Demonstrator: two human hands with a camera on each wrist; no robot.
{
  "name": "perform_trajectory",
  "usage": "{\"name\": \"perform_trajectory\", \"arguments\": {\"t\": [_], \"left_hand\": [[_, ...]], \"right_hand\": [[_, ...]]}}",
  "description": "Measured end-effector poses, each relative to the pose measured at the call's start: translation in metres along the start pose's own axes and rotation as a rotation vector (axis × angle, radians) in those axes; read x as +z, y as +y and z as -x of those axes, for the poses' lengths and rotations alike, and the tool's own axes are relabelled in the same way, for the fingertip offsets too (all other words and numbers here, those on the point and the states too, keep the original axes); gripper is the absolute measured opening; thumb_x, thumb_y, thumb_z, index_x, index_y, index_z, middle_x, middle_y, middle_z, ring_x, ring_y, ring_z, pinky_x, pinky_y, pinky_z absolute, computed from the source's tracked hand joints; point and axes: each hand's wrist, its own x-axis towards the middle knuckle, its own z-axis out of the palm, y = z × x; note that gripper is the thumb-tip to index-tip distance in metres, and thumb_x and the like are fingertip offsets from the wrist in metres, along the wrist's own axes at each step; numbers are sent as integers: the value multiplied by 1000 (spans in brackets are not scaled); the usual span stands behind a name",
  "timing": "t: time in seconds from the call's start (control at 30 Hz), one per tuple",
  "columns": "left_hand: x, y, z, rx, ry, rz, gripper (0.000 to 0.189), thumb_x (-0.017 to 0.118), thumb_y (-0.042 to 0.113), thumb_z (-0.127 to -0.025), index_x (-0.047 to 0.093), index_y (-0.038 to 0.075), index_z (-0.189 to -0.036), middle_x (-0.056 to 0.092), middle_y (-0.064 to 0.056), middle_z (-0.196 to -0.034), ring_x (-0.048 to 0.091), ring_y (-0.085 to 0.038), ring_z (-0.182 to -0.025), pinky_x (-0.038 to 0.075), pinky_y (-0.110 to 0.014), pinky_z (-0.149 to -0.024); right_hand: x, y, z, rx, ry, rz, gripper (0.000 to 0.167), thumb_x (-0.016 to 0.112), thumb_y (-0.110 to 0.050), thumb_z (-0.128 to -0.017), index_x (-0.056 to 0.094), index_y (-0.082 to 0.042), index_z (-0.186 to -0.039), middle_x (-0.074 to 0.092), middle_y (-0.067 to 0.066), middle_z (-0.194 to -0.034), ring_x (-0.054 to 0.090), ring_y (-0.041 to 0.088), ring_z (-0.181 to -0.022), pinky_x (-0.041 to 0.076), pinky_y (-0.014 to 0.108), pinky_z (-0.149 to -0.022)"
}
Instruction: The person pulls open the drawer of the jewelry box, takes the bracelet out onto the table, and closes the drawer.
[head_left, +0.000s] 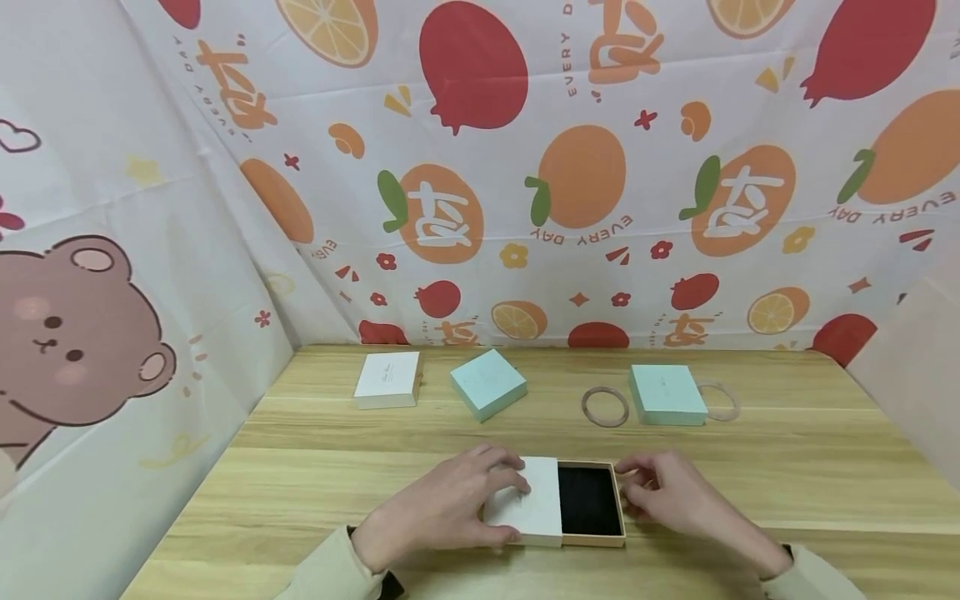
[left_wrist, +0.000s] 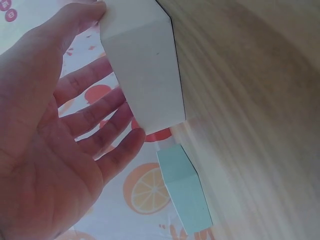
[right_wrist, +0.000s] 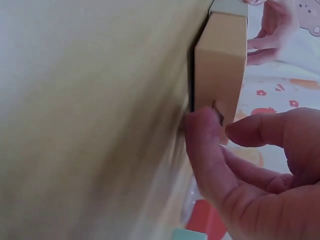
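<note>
A white sleeve box [head_left: 536, 517] lies on the table, its drawer [head_left: 592, 500] slid partly out to the right and lined with black padding. My left hand [head_left: 461, 500] holds the sleeve from the left, thumb along the near edge and fingers over the top. In the left wrist view those fingers [left_wrist: 95, 115] spread across the box's face. At the drawer's outer end is my right hand [head_left: 671, 492]. In the right wrist view a small brown pull tab [right_wrist: 218, 112] sticks out of the drawer front, between thumb and finger, which stand slightly apart.
Along the back stand another white box [head_left: 387, 379] and a mint box [head_left: 489, 383]. Farther right sits a second mint box [head_left: 667, 394], between a greyish bangle [head_left: 605, 407] and a paler bangle [head_left: 720, 402]. A fruit-print cloth [head_left: 555, 275] hangs behind the wooden table [head_left: 300, 467].
</note>
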Motion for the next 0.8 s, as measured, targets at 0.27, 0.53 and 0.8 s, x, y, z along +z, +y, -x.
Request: {"name": "perform_trajectory", "arguments": {"t": [0.27,0.53,0.8], "left_hand": [[0,1,0,-20,-6,-16,40,75,47,-88,69,25,-121,61,4,-136,57,-15,-126,51,-33,-104],[0,1,-3,-21,-12,-14,40,75,47,-88,69,25,-120,61,5,-135,56,-14,-125,51,-32,-104],[-1,2,-3,-32,-26,0,39,75,49,-88,69,25,-120,61,5,-135,56,-14,-126,51,-33,-104]], "right_hand": [[8,6,4,84,-31,-236,40,57,5,-91,52,20,-128,70,10,-87,71,22,-76,62,30,-65],[12,5,5,89,18,-244,40,60,7,-89,55,18,-127,71,11,-87,70,20,-78,61,29,-67],[15,3,6,89,59,-208,37,61,8,-88,59,16,-124,72,11,-89,71,19,-79,61,27,-67]]}}
